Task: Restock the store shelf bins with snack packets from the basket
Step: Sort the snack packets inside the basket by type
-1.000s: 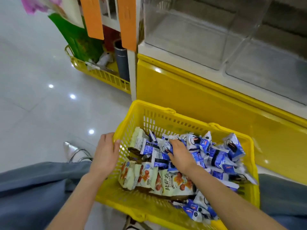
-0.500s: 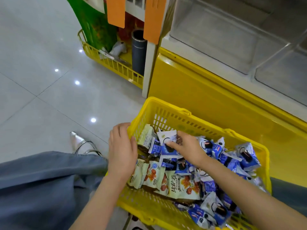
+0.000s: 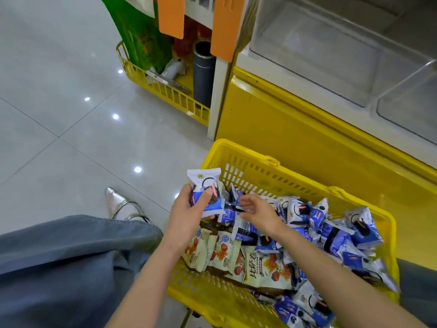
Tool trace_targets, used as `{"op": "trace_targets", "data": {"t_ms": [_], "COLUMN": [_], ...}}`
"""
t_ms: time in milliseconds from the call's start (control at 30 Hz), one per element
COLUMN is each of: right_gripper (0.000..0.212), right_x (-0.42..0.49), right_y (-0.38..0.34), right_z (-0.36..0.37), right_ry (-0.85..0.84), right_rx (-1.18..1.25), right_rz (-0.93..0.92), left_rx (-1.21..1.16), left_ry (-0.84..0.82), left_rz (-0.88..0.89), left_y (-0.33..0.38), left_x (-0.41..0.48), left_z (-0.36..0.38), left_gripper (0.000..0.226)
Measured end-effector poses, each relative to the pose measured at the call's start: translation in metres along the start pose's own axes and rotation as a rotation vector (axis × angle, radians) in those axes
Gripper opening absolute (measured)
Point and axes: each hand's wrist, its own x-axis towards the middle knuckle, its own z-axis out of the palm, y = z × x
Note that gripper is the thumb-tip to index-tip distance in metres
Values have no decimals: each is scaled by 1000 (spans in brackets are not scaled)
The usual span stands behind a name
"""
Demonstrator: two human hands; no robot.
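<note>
While a blue packet (image 3: 205, 192) is pinched in the left hand (image 3: 186, 216) above the basket (image 3: 248, 157), the right hand (image 3: 257, 213), fingers loosely spread, is lowered onto the heap; slippery wrappers could be dropped.

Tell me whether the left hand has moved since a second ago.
Yes. The left hand has left the yellow basket rim's left side and lifted over it, now holding a blue-and-white packet.

One head-worn view looks steeply down, close over the yellow basket (image 3: 248, 147) beside the shelf base.
</note>
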Motion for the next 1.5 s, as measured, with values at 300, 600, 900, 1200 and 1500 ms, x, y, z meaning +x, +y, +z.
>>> {"op": "trace_targets", "data": {"t_ms": [300, 600, 900, 1200, 1500], "right_gripper": [78, 68, 25, 21, 12], "right_x": [42, 52, 1, -39, -23], "right_y": [24, 19, -10, -51, -43], "right_z": [22, 9, -12, -29, -1], "right_ry": [305, 73, 89, -278, 138], "right_rx": [-382, -315, 149, 84, 336], "right_rz": [31, 87, -119, -227, -284], "left_rx": [-31, 4, 182, -33, 102], "left_ry": [28, 45, 30, -232, -222], "left_rz": [-49, -64, 24, -283, -139], "left_y": [1, -4, -12, -18, -21], "left_x": [4, 6, 3, -5, -2], "left_z": [-4, -3, 2, 9, 5], "left_gripper": [7, 13, 13, 4, 34]}}
